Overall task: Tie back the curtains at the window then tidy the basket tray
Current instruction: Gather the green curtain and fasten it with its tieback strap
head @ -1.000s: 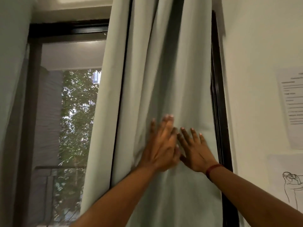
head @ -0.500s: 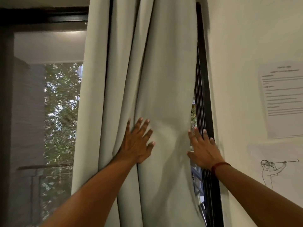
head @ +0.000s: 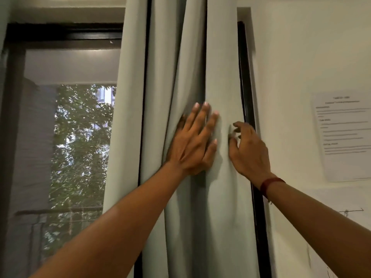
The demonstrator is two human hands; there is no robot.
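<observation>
A pale grey-green curtain (head: pixel 170 67) hangs in bunched folds at the right side of the window (head: pixel 80 137). My left hand (head: pixel 192 141) lies flat on the folds with its fingers spread, pressing them toward the right. My right hand (head: pixel 249 151) is at the curtain's right edge, next to the black window frame (head: pixel 246 93), with its fingers curled and its fingertips touching the fabric. A red band sits on that wrist. No tie-back and no basket tray are in view.
A white wall (head: pixel 291 57) runs to the right of the frame, with a printed sheet (head: pixel 343 135) taped on it. Through the mesh pane I see green trees and a railing outside. Another curtain edge (head: pixel 4 17) shows at the far left.
My left hand has moved right across the folds, pushing the curtain closer to the frame. My right hand went from flat against the curtain's edge to curled fingers. The gap at the frame has closed.
</observation>
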